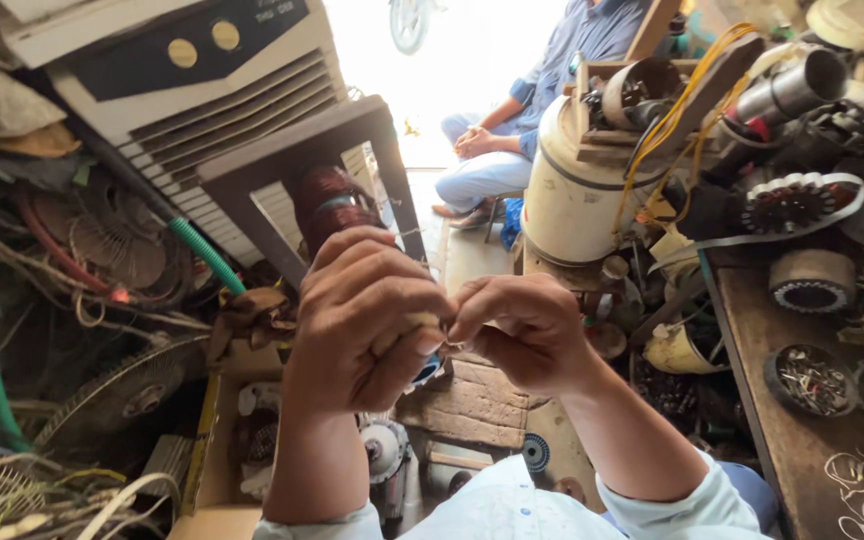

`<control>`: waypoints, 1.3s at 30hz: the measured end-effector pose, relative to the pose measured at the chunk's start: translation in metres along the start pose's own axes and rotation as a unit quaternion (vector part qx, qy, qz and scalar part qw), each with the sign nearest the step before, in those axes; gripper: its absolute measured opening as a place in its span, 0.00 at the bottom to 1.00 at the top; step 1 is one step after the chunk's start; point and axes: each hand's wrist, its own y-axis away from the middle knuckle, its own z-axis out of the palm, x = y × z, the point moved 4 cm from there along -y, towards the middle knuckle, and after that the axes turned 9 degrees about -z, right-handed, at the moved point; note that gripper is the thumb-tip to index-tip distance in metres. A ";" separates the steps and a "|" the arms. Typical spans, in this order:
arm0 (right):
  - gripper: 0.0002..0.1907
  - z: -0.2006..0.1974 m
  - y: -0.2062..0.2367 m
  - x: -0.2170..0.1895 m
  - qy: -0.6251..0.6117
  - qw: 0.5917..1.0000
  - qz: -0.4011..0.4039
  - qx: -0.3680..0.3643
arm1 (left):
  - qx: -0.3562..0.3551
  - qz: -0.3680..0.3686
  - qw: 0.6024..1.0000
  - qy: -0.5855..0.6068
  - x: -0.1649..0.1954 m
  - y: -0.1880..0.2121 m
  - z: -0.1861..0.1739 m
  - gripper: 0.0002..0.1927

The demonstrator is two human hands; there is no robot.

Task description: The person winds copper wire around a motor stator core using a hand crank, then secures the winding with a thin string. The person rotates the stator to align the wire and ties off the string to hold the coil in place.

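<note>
From the head camera, both hands are raised close in front of the person, fingertips meeting in the middle. The left hand (pixel 357 320) is curled, thumb and fingers pinched on a small pale piece that I can't make out clearly. The right hand (pixel 527 330) is pinched too, on what looks like a fine wire (pixel 449 343) bridging the narrow gap between the hands. So the wire lies between the two, running roughly left to right, each hand about equally near it.

Just beyond the left hand stands a copper coil (pixel 327 205) wound inside a grey frame (pixel 297 160), its long axis upright. An air cooler (pixel 182 80) sits behind it, and a green hose (pixel 207 252) slants past. To the right, a tabletop (pixel 792 450) carries motor parts. Farther back, a seated person (pixel 512 140) rests with clasped hands, well apart.
</note>
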 end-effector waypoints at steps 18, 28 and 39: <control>0.14 0.002 -0.008 -0.019 0.014 0.999 0.002 0.033 | -0.022 0.006 0.999 -0.023 0.013 -0.004 0.000 0.06; 0.06 -0.008 -0.022 -0.038 0.091 0.994 -0.019 -0.052 | -0.034 0.018 0.999 -0.027 0.017 -0.003 0.002 0.07; 0.06 0.003 -0.004 -0.033 0.306 0.925 -0.225 0.010 | -0.031 0.022 0.999 -0.033 0.019 -0.001 0.003 0.05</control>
